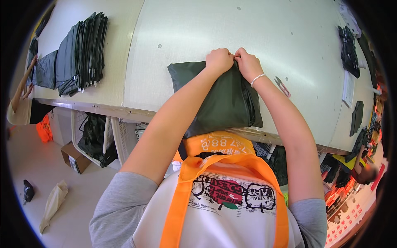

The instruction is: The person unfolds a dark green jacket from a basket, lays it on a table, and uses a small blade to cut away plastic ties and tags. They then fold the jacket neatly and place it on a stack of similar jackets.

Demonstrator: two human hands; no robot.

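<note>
From the head view, the left hand point(220, 60) and right hand point(248, 65) pinch the dark green fabric's point(219, 103) far edge, apparently to keep it taut, though fingertips are partly hidden; it overhangs the table's point(198, 25) near edge.

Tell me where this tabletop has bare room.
The tabletop is bare beyond your left hand and right hand, and between the dark stack and green fabric. It's crowded by the bracelet, where snips lie.
</note>
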